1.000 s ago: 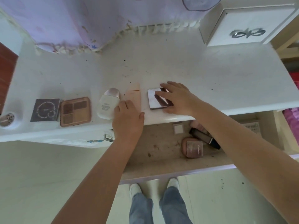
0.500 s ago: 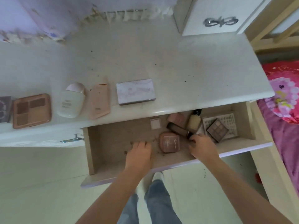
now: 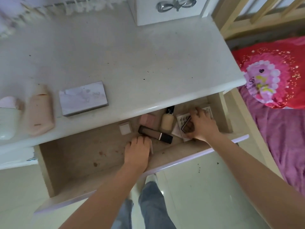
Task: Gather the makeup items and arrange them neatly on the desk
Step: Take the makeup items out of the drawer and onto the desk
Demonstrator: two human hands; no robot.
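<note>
Makeup items are split between two places: a pale rectangular palette (image 3: 83, 98), a peach tube (image 3: 40, 110) and a white bottle (image 3: 7, 119) lie in a row at the near left of the desk (image 3: 148, 63), while several more wait in the open drawer (image 3: 79, 156) below its near edge. A second ago both hands were up on the desk, setting the palette into the row; half a second ago they had dropped into the drawer, and now each has closed on something. The right hand (image 3: 202, 125) has moved to the drawer's right end, where its curled fingers grip a small dark eyeshadow compact (image 3: 187, 125) lying over a white sheet. The left hand (image 3: 137, 150) has slid right and now covers the pink compact (image 3: 151, 146), of which only a thin edge shows; the fingers curl down over it, though how firm the hold is cannot be told. Between the hands lies a dark tube (image 3: 155, 134), with a foundation bottle (image 3: 167, 121), a pink box (image 3: 147, 119) and a small white square (image 3: 125, 128) farther back. Judging by this, the next pair is about to be lifted out, and the bare desk to the right of the palette looks like the natural spot to continue the row.
</note>
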